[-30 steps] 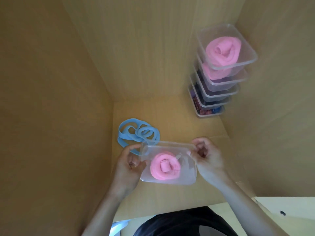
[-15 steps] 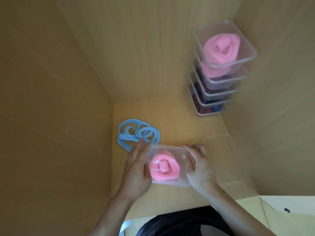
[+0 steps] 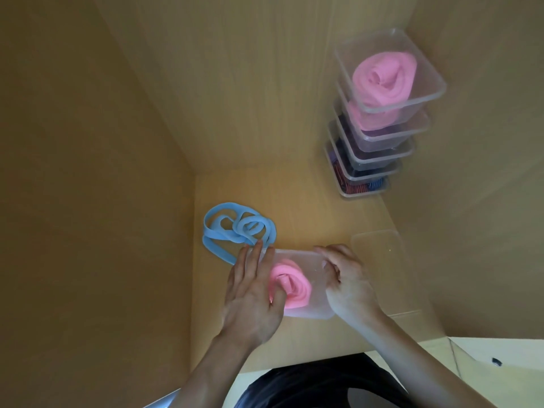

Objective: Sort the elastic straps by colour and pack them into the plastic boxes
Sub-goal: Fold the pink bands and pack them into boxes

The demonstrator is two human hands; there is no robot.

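Low in the middle of the frame, a clear plastic box (image 3: pixel 312 262) sits on the floor of a wooden cupboard (image 3: pixel 294 195), with a rolled pink strap (image 3: pixel 293 285) inside it. The left hand (image 3: pixel 253 293) lies flat on the box's left side, fingers straight and together, pressing down. The right hand (image 3: pixel 348 279) has its fingers curled round the box's right edge, gripping it. Just left of the box a loose blue strap (image 3: pixel 232 231) lies in loops, touching the left fingertips. A see-through plastic piece (image 3: pixel 379 254), lid or box I cannot tell, lies right of the right hand. At the upper right stands a stack of boxes (image 3: pixel 379 148); the top one holds another pink roll (image 3: pixel 382 79).
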